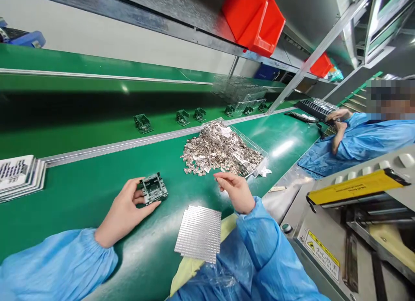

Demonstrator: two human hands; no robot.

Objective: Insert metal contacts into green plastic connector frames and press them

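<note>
My left hand [125, 210] grips a small dark green box-shaped electronic assembly [154, 189] by its side, fingers behind and thumb at its lower edge. To the right, my right hand [235, 188] is raised over the bench with thumb and forefinger pinched together. Whatever is between those fingertips is too small to make out. Just beyond it lies a heap of small silvery metal pieces [217, 150], partly in a clear tray [259, 156] and partly spilled on the green bench. Between my hands, near the front edge, rests a flat silver sheet of narrow ribbed strips [199, 232].
Several similar assemblies [142, 123] line the conveyor strip behind. White stacked panels [21, 178] lie left. A machine with a yellow bar [356, 186] stands at right, close to my sleeve. Another person [366, 132] works beyond it. A red bin [256, 20] sits on the overhead shelf.
</note>
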